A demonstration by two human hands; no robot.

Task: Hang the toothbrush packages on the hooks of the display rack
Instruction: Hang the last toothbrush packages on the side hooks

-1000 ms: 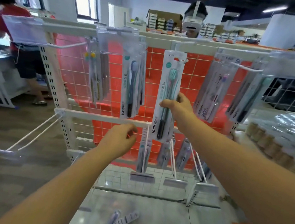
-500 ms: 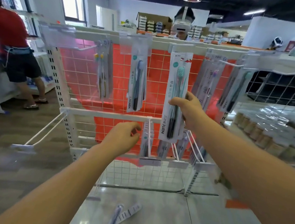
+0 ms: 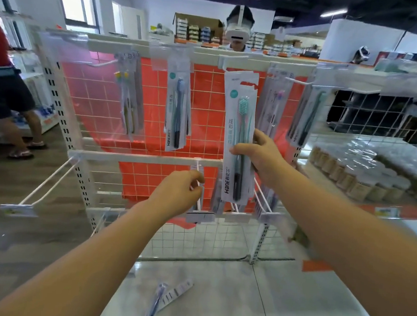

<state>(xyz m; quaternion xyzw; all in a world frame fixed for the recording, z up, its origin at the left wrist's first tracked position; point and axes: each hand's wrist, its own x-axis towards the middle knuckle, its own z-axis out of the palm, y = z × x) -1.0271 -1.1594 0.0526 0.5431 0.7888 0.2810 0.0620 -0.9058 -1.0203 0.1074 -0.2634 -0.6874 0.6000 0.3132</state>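
My right hand [image 3: 260, 154] grips a white toothbrush package [image 3: 240, 115] with a teal brush at its middle, holding it upright in front of the display rack [image 3: 137, 158]. The package's top sits just under the white hook bracket [image 3: 231, 61] on the top bar; whether it hangs on the hook I cannot tell. My left hand [image 3: 177, 195] reaches to a lower hook [image 3: 199, 194], fingers curled by it, holding nothing that I can see. Other packages [image 3: 177, 110] hang along the upper row. One more package [image 3: 156, 301] lies on the white shelf below.
An empty double hook [image 3: 48, 185] juts out at the lower left. Several packages hang on lower hooks behind my hands. Wrapped jars [image 3: 365, 175] stand on a shelf to the right. A person in red [image 3: 1, 86] stands at left, another [image 3: 237, 33] behind the rack.
The view has shifted and the rack sits more to the left. My right hand still holds the package near the top hook. My left hand has moved slightly up toward the lower hook.
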